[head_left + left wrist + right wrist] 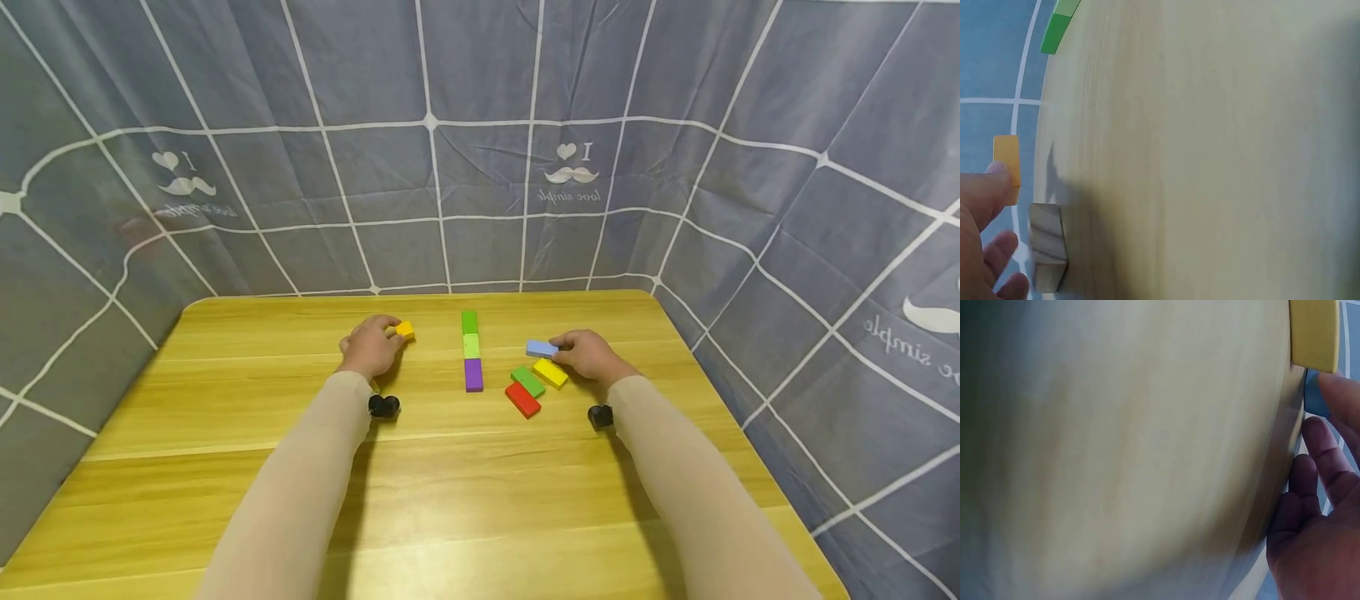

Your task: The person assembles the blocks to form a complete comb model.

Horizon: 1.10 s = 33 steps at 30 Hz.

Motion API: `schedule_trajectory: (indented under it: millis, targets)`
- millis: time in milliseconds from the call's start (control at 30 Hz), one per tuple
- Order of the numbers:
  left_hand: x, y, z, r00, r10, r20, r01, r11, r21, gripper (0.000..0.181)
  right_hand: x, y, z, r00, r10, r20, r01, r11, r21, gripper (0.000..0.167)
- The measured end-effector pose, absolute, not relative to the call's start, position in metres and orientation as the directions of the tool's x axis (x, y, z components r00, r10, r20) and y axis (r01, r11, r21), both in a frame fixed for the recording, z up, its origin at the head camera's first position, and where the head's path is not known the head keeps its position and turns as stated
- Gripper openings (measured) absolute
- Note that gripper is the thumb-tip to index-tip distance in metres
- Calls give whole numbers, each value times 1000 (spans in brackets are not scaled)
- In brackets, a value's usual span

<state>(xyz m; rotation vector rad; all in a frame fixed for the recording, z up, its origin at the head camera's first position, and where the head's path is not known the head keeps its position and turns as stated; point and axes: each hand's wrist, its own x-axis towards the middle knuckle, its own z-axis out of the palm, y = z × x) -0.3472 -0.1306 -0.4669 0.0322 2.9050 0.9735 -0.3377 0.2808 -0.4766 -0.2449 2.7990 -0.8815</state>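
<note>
My left hand (pixel 371 346) pinches an orange block (pixel 405 330) between thumb and fingers. In the left wrist view that block appears raised off the table, and a plain wooden block (pixel 1047 247) stands on the table beside the lower fingers. My right hand (pixel 590 356) holds one end of a light blue block (pixel 540 348) by thumb and fingertips; its other fingers are loosely bent. Close to this hand lie a yellow block (pixel 551 373), a green block (pixel 528 382) and a red block (pixel 522 400).
Between the hands, a dark green block (pixel 469 322), a light green block (pixel 471 346) and a purple block (pixel 474 375) form a straight line, end to end. The wooden table (pixel 465 500) reaches back to a grey-blue curtain (pixel 480 183) with white lines.
</note>
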Motion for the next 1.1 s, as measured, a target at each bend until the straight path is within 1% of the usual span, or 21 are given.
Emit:
schedule_trajectory:
  millis: [133,367,500,600,800,1100]
  targets:
    - [-342,-133,-462,-997,79,-18,52,795,604,43,-339,279,-476,-965,-221,-142,-101,811,-576,43]
    - [-325,-129,-454,-971,238,28,208,778,592,41,-340,279,-471,-965,-207,-163,-78,816,-573,44]
    - [-310,-122,-452,-954,293,55,269,766,583,41,-340,281,-471,-966,-203,-160,-75,812,-578,43]
    - [-300,-116,-452,-947,313,72,296,762,577,40,-339,281,-471,-966,-210,-154,-83,810,-580,43]
    - [-282,-104,-452,-936,345,64,315,746,587,37,-339,281,-472,-965,-199,-168,-65,810,-583,43]
    - [-266,-88,-457,-915,397,75,368,744,557,33,-340,279,-472,-966,-193,-173,-52,798,-600,42]
